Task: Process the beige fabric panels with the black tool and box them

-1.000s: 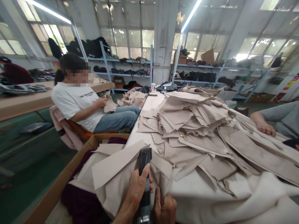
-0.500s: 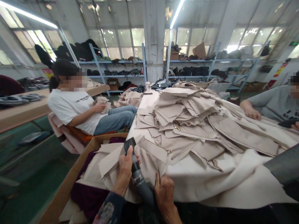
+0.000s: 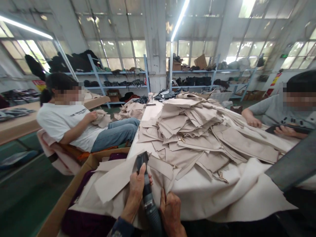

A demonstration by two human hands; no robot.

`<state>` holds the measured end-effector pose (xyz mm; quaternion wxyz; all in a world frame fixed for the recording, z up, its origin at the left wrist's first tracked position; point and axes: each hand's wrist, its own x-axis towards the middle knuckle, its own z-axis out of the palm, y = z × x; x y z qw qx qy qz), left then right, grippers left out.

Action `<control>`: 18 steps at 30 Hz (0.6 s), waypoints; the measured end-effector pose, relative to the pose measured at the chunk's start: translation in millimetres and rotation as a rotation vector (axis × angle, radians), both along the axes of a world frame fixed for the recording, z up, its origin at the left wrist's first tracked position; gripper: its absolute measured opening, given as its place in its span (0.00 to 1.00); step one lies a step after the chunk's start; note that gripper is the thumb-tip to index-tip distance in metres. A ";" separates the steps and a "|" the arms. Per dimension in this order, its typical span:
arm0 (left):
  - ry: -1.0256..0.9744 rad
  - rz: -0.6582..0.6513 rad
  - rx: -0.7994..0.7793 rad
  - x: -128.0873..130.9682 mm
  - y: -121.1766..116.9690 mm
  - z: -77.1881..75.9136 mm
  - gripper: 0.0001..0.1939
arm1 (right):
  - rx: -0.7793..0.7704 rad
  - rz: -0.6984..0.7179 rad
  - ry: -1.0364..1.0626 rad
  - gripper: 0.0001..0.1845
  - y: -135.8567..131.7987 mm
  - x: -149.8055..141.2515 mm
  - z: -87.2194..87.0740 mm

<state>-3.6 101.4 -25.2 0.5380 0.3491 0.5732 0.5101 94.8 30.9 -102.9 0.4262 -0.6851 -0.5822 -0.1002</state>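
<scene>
My left hand [image 3: 137, 187] is wrapped around a black vacuum nozzle [image 3: 145, 176], its thumb lying along the top. A grey ribbed hose [image 3: 154, 220] runs down from it between my wrists. The nozzle's flat head lies over a beige fabric piece [image 3: 161, 167] at the table's near left corner. My right hand [image 3: 171, 209] pinches the near edge of that piece, just right of the hose. More loose beige pieces [image 3: 113, 182] hang beside my left hand, over a cardboard box [image 3: 55, 207] with dark purple cloth in it.
A tall heap of beige fabric pieces [image 3: 187, 121], some with metal clasps, covers the middle of the white-draped table [image 3: 209, 197]. One person [image 3: 66, 121] sits at the left holding fabric. Another person [image 3: 266, 112] sits at the right, beyond a grey bar [image 3: 293, 164].
The view has turned to the right and tilted up, so more of the right-hand person shows. The nozzle stands slightly more upright. Both hands keep their holds.
</scene>
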 end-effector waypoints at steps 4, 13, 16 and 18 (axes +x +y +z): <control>0.013 0.088 -0.003 -14.3 -6.6 7.2 0.26 | 0.000 -0.023 0.047 0.37 1.1 0.3 -11.7; -0.011 0.064 -0.116 -46.2 -61.7 7.5 0.29 | -0.227 -0.095 0.379 0.29 -12.8 17.5 -1.5; -0.084 0.052 -0.103 -51.5 -69.4 9.3 0.29 | -0.329 -0.105 0.494 0.27 -27.3 37.4 19.4; -0.089 0.047 -0.093 -55.4 -73.8 12.7 0.28 | -0.406 -0.074 0.505 0.26 -36.6 52.6 34.2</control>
